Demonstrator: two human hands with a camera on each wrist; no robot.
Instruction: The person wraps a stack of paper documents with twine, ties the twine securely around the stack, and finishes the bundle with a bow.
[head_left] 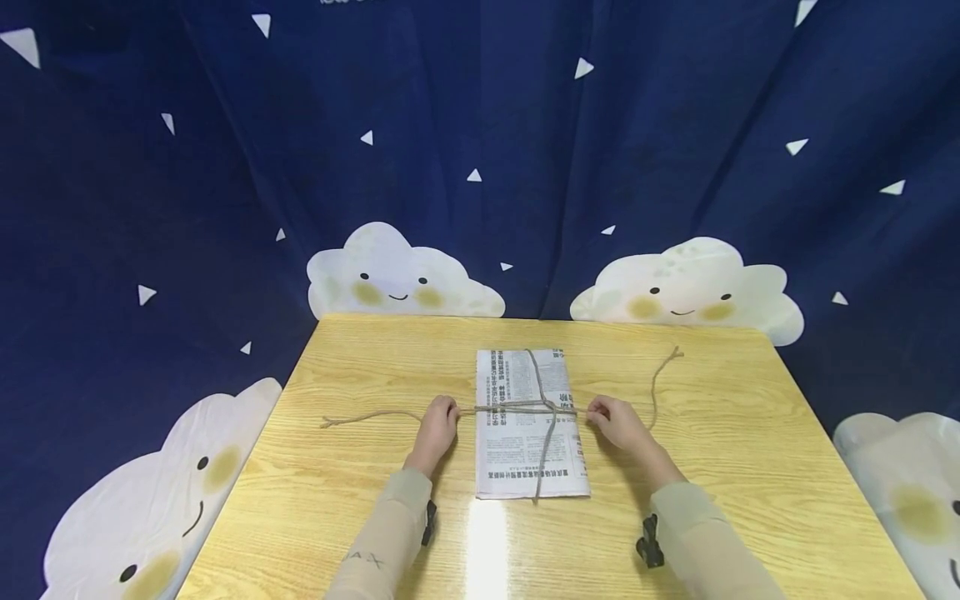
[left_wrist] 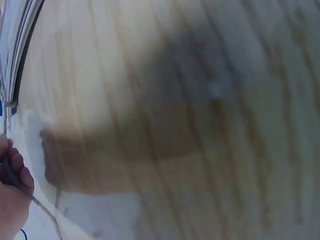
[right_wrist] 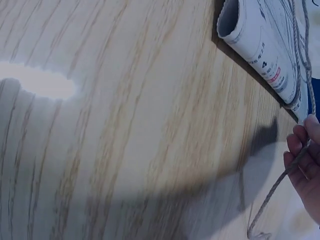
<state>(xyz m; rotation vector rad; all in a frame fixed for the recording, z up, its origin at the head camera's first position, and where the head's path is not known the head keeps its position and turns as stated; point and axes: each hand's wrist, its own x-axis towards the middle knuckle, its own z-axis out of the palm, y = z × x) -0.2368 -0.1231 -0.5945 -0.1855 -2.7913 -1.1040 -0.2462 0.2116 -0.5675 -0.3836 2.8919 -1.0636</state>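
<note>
A folded stack of newspaper (head_left: 517,462) lies flat on the table, with brown twine (head_left: 542,467) running round it lengthwise and across, crossing right of its middle. Just off the stack's left edge, my left hand (head_left: 437,427) pinches one end of the twine, and a tail trails away to the left. Beyond the right edge my right hand (head_left: 617,421) pinches the other end; its tail curves toward the back right. Both stretches between hands and stack look taut. In the right wrist view, the twine (right_wrist: 275,187) passes through the curled fingers beside the newspaper's folded edge (right_wrist: 260,55).
The wooden table (head_left: 360,358) reaches back to a dark blue curtain (head_left: 450,100) with white triangles and smiling clouds. A bright light reflection lies on the tabletop in front of the stack. Dark wrist straps (head_left: 649,542) show at both cuffs.
</note>
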